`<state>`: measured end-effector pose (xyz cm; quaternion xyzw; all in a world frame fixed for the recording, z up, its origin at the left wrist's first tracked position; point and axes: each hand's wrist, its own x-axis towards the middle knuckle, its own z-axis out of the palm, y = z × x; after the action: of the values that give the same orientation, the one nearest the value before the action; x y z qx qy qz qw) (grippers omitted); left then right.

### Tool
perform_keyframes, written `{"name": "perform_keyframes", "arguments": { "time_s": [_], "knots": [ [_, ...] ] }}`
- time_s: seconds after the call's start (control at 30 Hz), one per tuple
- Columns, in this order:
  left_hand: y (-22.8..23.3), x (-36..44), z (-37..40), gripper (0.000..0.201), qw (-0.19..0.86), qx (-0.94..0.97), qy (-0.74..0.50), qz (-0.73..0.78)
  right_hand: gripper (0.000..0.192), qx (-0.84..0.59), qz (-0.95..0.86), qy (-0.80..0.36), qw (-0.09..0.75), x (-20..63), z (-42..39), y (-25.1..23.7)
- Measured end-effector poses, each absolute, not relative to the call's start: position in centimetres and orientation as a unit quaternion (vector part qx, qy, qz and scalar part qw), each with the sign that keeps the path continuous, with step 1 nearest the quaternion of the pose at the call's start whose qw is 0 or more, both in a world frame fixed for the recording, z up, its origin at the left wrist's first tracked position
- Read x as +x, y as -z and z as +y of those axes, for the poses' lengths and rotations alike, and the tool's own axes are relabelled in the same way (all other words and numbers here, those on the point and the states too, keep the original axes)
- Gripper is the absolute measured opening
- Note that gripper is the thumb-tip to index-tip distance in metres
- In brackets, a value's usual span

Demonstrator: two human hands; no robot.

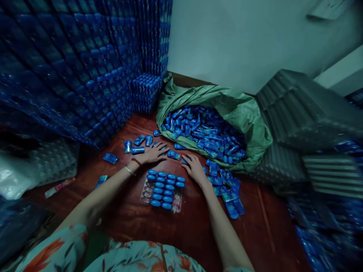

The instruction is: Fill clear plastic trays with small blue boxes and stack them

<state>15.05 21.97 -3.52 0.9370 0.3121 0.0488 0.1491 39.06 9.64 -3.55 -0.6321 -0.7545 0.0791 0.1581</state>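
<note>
Small blue bottles in shiny wrap lie loose on the reddish-brown wooden surface. My left hand (155,154) reaches among them, its thumb and fingers around a blue bottle (162,154) mostly hidden by the hand. Opposite it, my right hand (195,168) has its thumb and fingertips on another blue bottle (184,161). Between the two hands lies a single loose bottle (173,155). Nearer to me sits a clear plastic tray (146,189), partly filled with upright blue bottles whose oval tops show; some pockets at its left and right sides hold no blue bottle.
Behind my hands, a green woven sack (256,124) lies open, full of bottles. Packed trays (85,75) tower at the left. Stacked clear trays (306,109) stand at the right, with loose bottles (232,202) near my right forearm. Plastic packaging (51,162) lies left.
</note>
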Motion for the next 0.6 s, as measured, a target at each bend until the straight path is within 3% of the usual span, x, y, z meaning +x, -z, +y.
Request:
{"name": "perform_keyframes", "arguments": {
  "time_s": [0.17,0.27,0.47,0.6],
  "knots": [
    [4.5,8.6,18.1,0.061,0.146,0.929,-0.088,0.328,0.069,-0.614,-0.736,-0.199,0.205,40.6,5.7,3.2],
    [4.3,5.4,15.6,0.063,0.132,0.912,-0.116,0.37,0.073,-0.611,-0.724,-0.254,0.195,41.5,4.5,2.5],
    [3.4,2.6,11.7,0.048,0.082,0.752,-0.268,0.597,0.054,-0.646,-0.716,-0.209,0.166,42.8,4.9,2.1],
    [3.2,3.5,11.5,0.051,0.127,0.709,-0.25,0.647,0.034,-0.681,-0.696,-0.133,0.185,41.6,5.8,3.1]
  ]
}}
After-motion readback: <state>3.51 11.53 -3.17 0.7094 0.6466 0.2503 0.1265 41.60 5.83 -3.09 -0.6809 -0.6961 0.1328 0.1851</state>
